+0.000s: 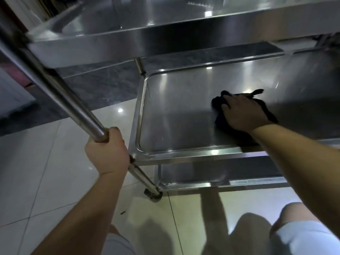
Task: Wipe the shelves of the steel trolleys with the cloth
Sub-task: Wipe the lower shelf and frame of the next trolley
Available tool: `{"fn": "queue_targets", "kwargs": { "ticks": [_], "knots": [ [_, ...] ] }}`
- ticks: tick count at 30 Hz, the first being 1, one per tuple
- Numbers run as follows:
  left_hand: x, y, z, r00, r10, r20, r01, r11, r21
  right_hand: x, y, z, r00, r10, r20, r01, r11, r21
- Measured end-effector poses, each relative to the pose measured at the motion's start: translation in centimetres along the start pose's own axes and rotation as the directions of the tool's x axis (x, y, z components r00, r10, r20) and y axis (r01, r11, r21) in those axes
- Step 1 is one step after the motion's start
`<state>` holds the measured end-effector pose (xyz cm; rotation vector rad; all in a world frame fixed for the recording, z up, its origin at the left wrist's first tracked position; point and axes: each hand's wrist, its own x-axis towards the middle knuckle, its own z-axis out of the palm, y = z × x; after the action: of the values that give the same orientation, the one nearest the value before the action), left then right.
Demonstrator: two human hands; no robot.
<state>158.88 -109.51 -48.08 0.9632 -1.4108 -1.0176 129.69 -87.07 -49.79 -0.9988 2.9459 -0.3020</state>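
A steel trolley fills the view, with a top shelf [165,39], a middle shelf [176,111] and a bottom shelf [211,175]. My right hand [242,113] lies flat on a black cloth [219,103] and presses it onto the middle shelf, right of the shelf's centre. The cloth sticks out beyond my fingers and under my wrist. My left hand [107,151] grips the trolley's near-left upright post [60,92], just above the middle shelf's corner.
The trolley stands on glossy pale floor tiles [46,181], with a caster [153,195] at its near-left foot. A dark marbled floor strip [103,85] runs behind. My knees [294,227] are low at the bottom right, close to the bottom shelf.
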Motion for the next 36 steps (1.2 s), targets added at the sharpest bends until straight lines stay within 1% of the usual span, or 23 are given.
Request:
{"fn": "queue_targets", "kwargs": {
  "ticks": [2, 3, 4, 6, 8, 9, 12, 15, 17, 19, 21, 24, 26, 29, 33, 34, 36],
  "knots": [
    [-0.1, 0.1, 0.0, 1.0, -0.008, -0.003, 0.008, 1.0, 0.001, -1.5, -4.0, 0.8, 0.995, -0.074, 0.07, 0.074, 0.997, -0.007],
    [-0.2, 0.2, 0.0, 1.0, -0.011, -0.003, 0.011, 1.0, 0.003, -2.4, -6.2, 1.3, 0.987, -0.134, 0.089, 0.136, 0.991, -0.012],
    [-0.3, 0.4, 0.0, 1.0, -0.016, -0.001, 0.016, 1.0, 0.003, -3.2, -8.6, 1.7, 0.973, -0.203, 0.108, 0.205, 0.979, -0.008],
    [-0.4, 0.6, 0.0, 0.999, -0.034, 0.005, 0.034, 0.999, -0.011, -4.9, -12.4, 2.4, 0.925, -0.329, 0.189, 0.324, 0.944, 0.057],
    [-0.4, 0.8, -0.2, 0.999, -0.05, 0.017, 0.05, 0.999, -0.019, -5.9, -13.7, 2.6, 0.881, -0.393, 0.263, 0.371, 0.919, 0.132],
    [-0.4, 0.9, -0.3, 0.998, -0.058, 0.032, 0.058, 0.998, -0.013, -6.1, -13.3, 2.4, 0.874, -0.401, 0.275, 0.374, 0.916, 0.146],
    [-0.3, 1.0, -0.7, 0.994, -0.09, 0.068, 0.089, 0.996, 0.012, -6.3, -9.8, 1.4, 0.901, -0.353, 0.253, 0.331, 0.935, 0.125],
    [-0.3, 1.0, -0.8, 0.991, -0.113, 0.074, 0.111, 0.993, 0.026, -6.6, -3.9, 0.0, 0.954, -0.237, 0.184, 0.232, 0.972, 0.049],
    [-0.4, 1.1, -0.9, 0.989, -0.127, 0.075, 0.124, 0.991, 0.042, -7.0, 0.5, -1.1, 0.976, -0.154, 0.151, 0.155, 0.988, 0.007],
    [-0.6, 1.2, -1.0, 0.988, -0.139, 0.071, 0.134, 0.988, 0.072, -7.5, 4.3, -2.0, 0.988, -0.071, 0.134, 0.073, 0.997, -0.012],
    [-0.7, 1.5, -1.3, 0.986, -0.152, 0.066, 0.144, 0.983, 0.115, -7.8, 6.5, -2.5, 0.99, -0.016, 0.137, 0.018, 1.0, -0.015],
    [-1.2, 1.7, -1.9, 0.982, -0.164, 0.094, 0.144, 0.971, 0.19, -7.9, 6.9, -2.4, 0.991, 0.011, 0.133, -0.009, 1.0, -0.02],
    [-1.7, 1.5, -2.5, 0.971, -0.182, 0.151, 0.132, 0.946, 0.295, -8.0, 6.8, -2.4, 0.992, 0.009, 0.125, -0.007, 1.0, -0.014],
    [-3.4, 0.8, -3.8, 0.945, -0.238, 0.224, 0.111, 0.878, 0.465, -8.0, 6.9, -2.4, 0.993, 0.007, 0.121, -0.005, 1.0, -0.013],
    [-9.3, -0.2, -5.6, 0.94, -0.293, 0.174, 0.159, 0.829, 0.536, -8.2, 6.9, -2.3, 0.992, 0.01, 0.126, -0.009, 1.0, -0.005],
    [-11.0, -0.3, -5.7, 0.93, -0.306, 0.206, 0.151, 0.827, 0.542, -8.2, 6.9, -2.2, 0.992, 0.009, 0.123, -0.009, 1.0, -0.004],
    [-13.9, 0.0, -4.8, 0.891, -0.292, 0.348, 0.064, 0.839, 0.541, -8.3, 7.0, -2.2, 0.993, 0.008, 0.122, -0.009, 1.0, 0.005]
  ]
}}
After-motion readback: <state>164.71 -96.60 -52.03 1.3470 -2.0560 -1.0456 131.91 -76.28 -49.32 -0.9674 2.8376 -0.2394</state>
